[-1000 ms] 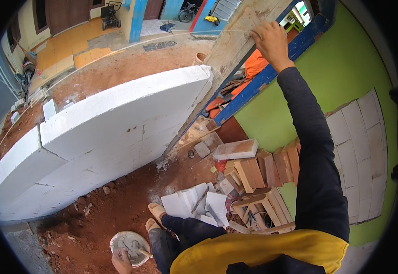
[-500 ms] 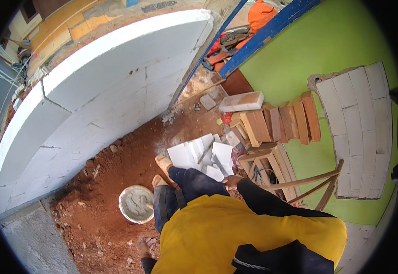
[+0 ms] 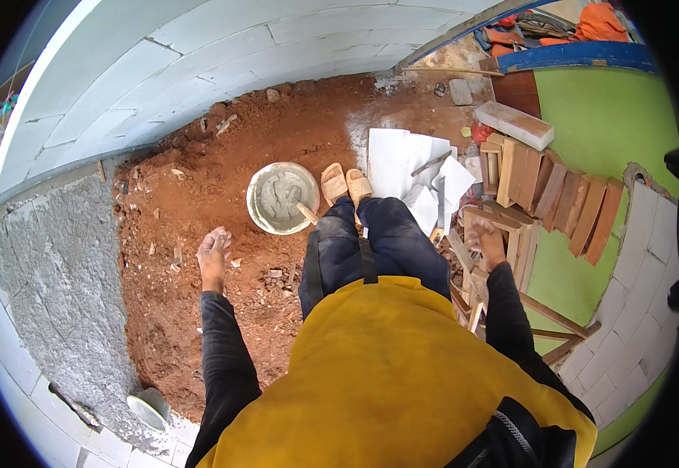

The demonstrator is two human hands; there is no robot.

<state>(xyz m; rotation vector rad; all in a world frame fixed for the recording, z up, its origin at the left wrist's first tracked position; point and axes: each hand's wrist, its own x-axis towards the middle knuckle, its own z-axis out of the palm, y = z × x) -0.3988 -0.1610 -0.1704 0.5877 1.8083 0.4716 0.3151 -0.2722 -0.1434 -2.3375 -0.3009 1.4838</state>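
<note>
My left hand (image 3: pixel 214 251) hangs over the red soil, fingers loosely bent and apart, nothing seen in it. My right hand (image 3: pixel 487 242) is above the wooden frames (image 3: pixel 520 234) on the right, fingers apart and bent, also with nothing visible in it. Between the hands and farther off stands a round pale bucket (image 3: pixel 255 216) of wet grey mortar (image 3: pixel 277 191). A tool with a wooden handle (image 3: pixel 306 212) rests in the mortar, its head partly sunk. White block pieces (image 3: pixel 390 164) lie just beyond my sandalled feet, with a dark flat strip (image 3: pixel 430 163) across them.
A white block wall (image 3: pixel 222 47) curves along the far left. Stacked wood-coloured pieces (image 3: pixel 561 195) and a pale block (image 3: pixel 515 125) stand by the green wall (image 3: pixel 604 117). Rough grey concrete (image 3: pixel 58 273) borders the soil at left, where a small container (image 3: pixel 149 409) lies tipped.
My view has swung left and down. My left hand has risen from the lower edge out over the soil. My right hand has left the area beside my leg and moved right.
</note>
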